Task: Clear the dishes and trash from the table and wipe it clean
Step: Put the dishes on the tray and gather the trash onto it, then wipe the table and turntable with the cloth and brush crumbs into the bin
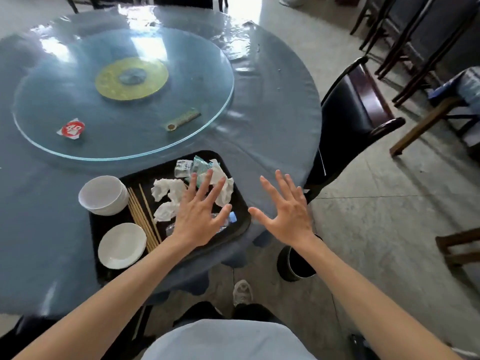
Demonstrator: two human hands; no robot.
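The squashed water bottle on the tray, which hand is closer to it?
Left. The left hand is spread right over the water bottle on the black tray. The right hand is spread beside the tray, past the table edge.

Bright daylight glares off the table (233, 29) — wide-angle edges bend.

The tray (233, 193) sits at the bench (272, 113) edge, crowded: stacked bowls (102, 196) and a plate (122, 245) on its left, chopsticks (142, 216) beside them, tissues (166, 190), wrappers (200, 165) and a bottle (228, 219) filling the middle and right. The left hand (200, 216) hovers spread over the tissues; the right hand (288, 214) hangs past the bench edge over open floor (376, 229). A chair (350, 120) stands close on the right, a bin (293, 263) below it. Bare cloth lies left of the tray.
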